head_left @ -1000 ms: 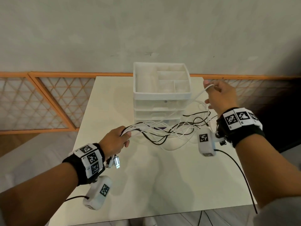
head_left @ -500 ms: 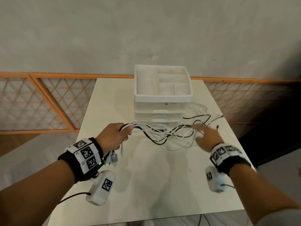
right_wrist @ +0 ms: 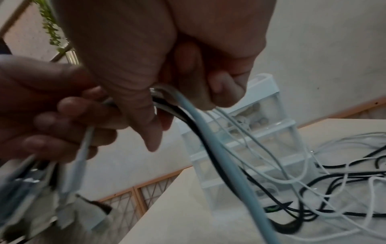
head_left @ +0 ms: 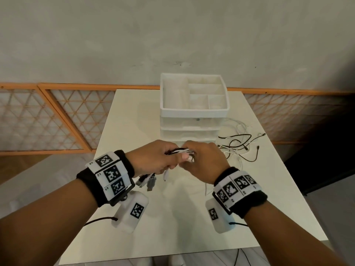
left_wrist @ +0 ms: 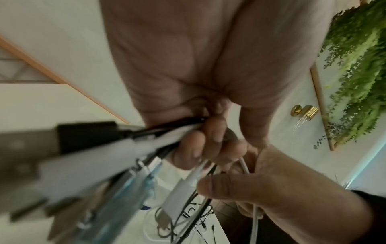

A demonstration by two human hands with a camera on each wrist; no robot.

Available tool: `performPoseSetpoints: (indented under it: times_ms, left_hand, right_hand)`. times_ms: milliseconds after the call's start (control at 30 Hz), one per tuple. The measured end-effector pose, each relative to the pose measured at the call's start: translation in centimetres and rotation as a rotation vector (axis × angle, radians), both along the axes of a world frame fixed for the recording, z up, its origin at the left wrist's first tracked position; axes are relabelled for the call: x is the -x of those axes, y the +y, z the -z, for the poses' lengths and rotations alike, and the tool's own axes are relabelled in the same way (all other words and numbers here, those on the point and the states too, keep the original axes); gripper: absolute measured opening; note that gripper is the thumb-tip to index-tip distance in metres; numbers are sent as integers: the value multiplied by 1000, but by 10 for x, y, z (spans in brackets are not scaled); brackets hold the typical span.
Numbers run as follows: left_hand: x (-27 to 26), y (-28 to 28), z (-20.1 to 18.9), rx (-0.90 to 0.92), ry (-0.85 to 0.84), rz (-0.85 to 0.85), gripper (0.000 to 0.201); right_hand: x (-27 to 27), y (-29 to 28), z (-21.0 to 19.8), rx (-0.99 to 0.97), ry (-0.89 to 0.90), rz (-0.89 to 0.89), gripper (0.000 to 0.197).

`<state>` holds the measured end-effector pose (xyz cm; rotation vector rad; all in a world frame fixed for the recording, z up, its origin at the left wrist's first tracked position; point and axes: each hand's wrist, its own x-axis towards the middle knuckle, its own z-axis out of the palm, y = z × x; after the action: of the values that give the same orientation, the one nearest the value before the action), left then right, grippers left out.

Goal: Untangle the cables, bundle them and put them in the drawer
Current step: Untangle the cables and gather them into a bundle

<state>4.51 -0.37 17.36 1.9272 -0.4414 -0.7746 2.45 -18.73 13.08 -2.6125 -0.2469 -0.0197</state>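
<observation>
Pale table (head_left: 172, 217), drawer unit (head_left: 194, 121) at rear. Right hand (head_left: 203, 160), half a second ago flat on the slack, now joins left hand (head_left: 153, 160) clasping the cables (head_left: 238, 144); gathering under way.

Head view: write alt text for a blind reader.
Both hands, left hand and right hand, grip a bunch of cables together above a white table. Loose cable ends trail right beside a white drawer unit.

Black and white cables (head_left: 237, 145) lie at 3 o'clock on the cream surface (head_left: 134, 116), before a white drawer unit (head_left: 194, 112) and orange-framed lattice panels (head_left: 63, 116).
</observation>
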Motion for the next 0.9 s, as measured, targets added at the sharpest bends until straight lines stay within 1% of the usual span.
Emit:
performPoseSetpoints:
  times_ms: [33,67,133,167,200,233,267,333,367,400,467,500,533,567,600,633,667,700,733,800,833,900]
  left_hand:
    - [0,4,1,-17,-1,3,31]
    - [1,8,2,-36,-10,4,26]
    - [3,17,5,-84,-45,-10,21]
    - [4,20,7,-108,-71,-32,21]
    - [4,23,10,-124,-96,-64,21]
    - [3,25,13,-137,-122,-103,21]
    - [2,28,18,-161,-154,-139,22]
    - [-1,30,24,-272,-234,-164,27]
    - [-2,30,25,-339,-270,-148,28]
    - [-2,30,25,-398,-290,-117,28]
    - [0,25,23,-438,-309,-49,25]
    - [1,21,19,-430,-309,-8,22]
    - [3,15,16,-398,-307,37,16]
    - [4,10,13,-349,-306,74,10]
    - [5,5,12,-294,-310,100,5]
    - [5,1,11,-243,-307,108,7]
    - [4,-1,12,-202,-287,99,12]
    - [4,-2,13,-182,-255,83,15]
    - [4,-1,16,-177,-232,71,15]
    - [5,1,25,-174,-239,78,5]
    - [6,3,30,-167,-254,82,4]
    - [8,2,40,-189,-291,83,16]
  right_hand:
    - [-3,-3,1,36,47,22,21]
    - [-5,-9,2,89,106,48,17]
    - [-12,-24,6,183,170,129,19]
    - [-17,-35,10,199,167,196,23]
    - [-21,-45,15,184,154,265,30]
    - [-24,-54,21,153,149,328,41]
    - [-25,-62,27,130,168,358,57]
    - [-21,-67,36,135,303,309,92]
    - [-17,-64,38,158,350,274,104]
    - [-11,-58,38,192,340,244,113]
    - [1,-38,28,277,167,153,121]
    - [6,-24,22,301,86,82,122]
    - [10,-10,16,284,34,-1,119]
    - [12,3,13,212,10,-80,112]
    - [12,10,15,93,-8,-132,99]
    - [11,13,17,-52,-22,-142,83]
    - [9,10,19,-178,-16,-112,65]
    - [7,5,19,-255,-1,-74,50]
    - [5,-1,17,-274,14,-37,38]
    - [4,-12,10,-268,42,21,20]
    - [4,-15,6,-268,65,38,16]
    - [7,-19,-3,-257,163,23,19]
